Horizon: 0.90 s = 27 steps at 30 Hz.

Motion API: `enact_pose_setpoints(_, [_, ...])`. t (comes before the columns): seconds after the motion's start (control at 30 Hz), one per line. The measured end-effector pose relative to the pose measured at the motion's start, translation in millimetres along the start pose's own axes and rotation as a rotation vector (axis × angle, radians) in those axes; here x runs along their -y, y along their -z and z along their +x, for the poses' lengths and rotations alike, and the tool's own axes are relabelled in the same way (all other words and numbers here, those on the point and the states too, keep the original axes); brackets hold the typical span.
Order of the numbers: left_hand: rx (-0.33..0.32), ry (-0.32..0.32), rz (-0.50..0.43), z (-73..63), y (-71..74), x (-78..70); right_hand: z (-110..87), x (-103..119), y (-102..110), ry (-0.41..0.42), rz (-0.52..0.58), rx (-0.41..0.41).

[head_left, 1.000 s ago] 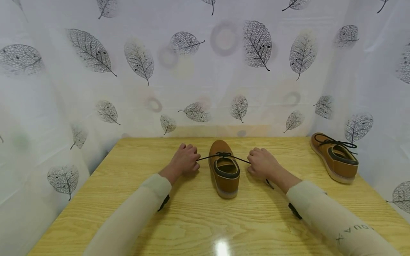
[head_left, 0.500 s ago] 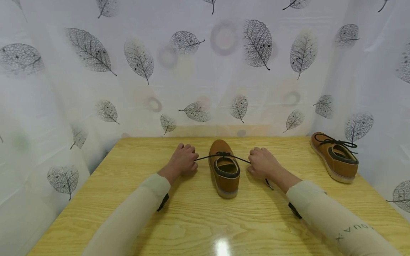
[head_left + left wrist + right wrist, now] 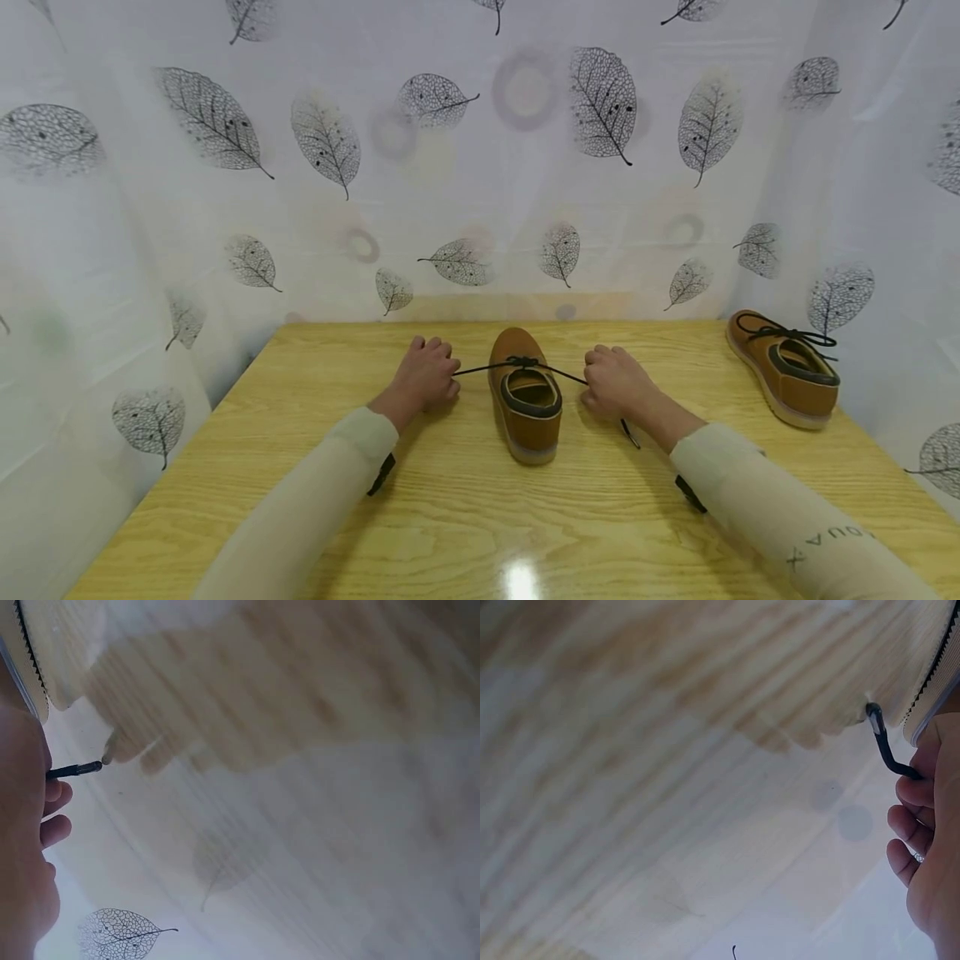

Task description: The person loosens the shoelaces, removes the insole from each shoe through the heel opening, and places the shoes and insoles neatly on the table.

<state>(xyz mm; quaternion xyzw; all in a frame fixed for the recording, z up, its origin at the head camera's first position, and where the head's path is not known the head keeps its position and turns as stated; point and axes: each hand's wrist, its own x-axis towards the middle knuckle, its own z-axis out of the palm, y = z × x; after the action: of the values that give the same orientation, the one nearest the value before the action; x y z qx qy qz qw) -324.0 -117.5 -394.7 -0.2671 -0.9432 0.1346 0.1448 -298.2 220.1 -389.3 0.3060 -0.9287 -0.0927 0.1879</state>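
Shoe, one of two, stood upright mid-tabletop, heel toward you, between your two hands. Your left hand and right hand had their fingers curled closed, each gripping one end of its black lace, stretched taut. One small knot appeared made, with letting go of both ends left to do. Farther back, at right, the second shoe wore one looped bow.

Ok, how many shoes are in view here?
2: one brown shoe between the left hand and right hand, a second shoe at the back right of the table.
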Motion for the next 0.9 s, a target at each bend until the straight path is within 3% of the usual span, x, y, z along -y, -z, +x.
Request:
enact_pose_setpoints(0.5, [-0.018,0.017,0.041,-0.1,-3.6,0.4,-0.7,-0.6,-0.5,-0.005,0.002,0.015])
enact_pose_setpoints(0.73, [0.044,0.040,0.061,-1.3,-0.8,1.1,-0.9,-0.6,-1.1,-0.003,-0.012,0.003])
enact_pose_setpoints(0.9, [0.043,0.042,0.068,-3.5,-3.0,5.8,0.6,-1.8,-0.3,-0.022,-0.036,0.049])
